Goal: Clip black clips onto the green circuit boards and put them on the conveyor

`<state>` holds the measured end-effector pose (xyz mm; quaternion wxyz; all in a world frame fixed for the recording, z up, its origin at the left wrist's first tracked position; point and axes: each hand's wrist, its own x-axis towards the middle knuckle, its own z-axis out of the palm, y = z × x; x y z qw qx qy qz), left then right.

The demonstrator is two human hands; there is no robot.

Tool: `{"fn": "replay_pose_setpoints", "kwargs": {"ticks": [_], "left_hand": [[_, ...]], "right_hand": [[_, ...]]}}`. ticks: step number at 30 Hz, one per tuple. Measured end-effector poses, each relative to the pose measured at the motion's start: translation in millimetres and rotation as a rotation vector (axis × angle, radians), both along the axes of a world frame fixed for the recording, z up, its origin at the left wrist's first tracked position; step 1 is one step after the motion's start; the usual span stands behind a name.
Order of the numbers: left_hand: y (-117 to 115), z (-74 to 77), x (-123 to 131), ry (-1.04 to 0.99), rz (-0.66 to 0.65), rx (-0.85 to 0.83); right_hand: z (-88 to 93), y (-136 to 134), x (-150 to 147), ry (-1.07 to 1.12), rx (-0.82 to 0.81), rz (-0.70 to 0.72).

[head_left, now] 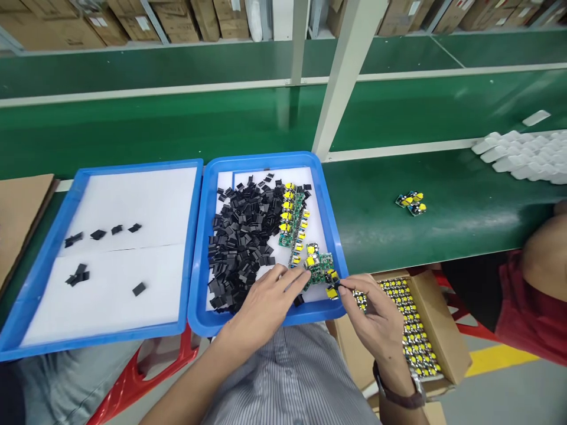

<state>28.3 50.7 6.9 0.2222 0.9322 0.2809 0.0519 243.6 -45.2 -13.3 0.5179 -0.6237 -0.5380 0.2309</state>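
My left hand [266, 301] rests on the near rim of the right blue tray [330, 224], fingers pinching a green circuit board strip [319, 268] with yellow parts. My right hand [374, 313] pinches the strip's near end by a small black piece [340, 289]. A pile of small black clips [241, 236] fills the tray's left half. More green board strips [292, 218] lie beside the pile.
The left blue tray [195, 236] holds a few scattered black clips on white foam. A cardboard box [436, 319] of yellow-topped boards sits at my right knee. Two boards [411, 202] lie on the green belt, white parts [527, 154] far right. Another person's arm [544, 254] sits right.
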Motion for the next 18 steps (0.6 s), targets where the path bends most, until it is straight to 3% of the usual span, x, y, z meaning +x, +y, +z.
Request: {"fn": "replay_pose_setpoints", "kwargs": {"ticks": [3, 7, 12, 18], "left_hand": [[4.0, -3.5, 4.5, -0.057, -0.028, 0.014], [4.7, 1.6, -4.3, -0.241, 0.071, -0.035], [-8.5, 10.8, -27.0, -0.455, 0.303, -0.387], [-28.6, -0.2, -32.1, -0.843, 0.508, -0.797]], "right_hand": [[-1.7, -0.5, -4.5, 0.103, -0.051, 0.01], [-4.8, -1.5, -15.1, 0.329, -0.209, -0.049], [-2.3, 7.2, -31.9, 0.616, -0.229, -0.019], [5.9, 16.0, -51.0, 0.456, -0.108, 0.137]]}}
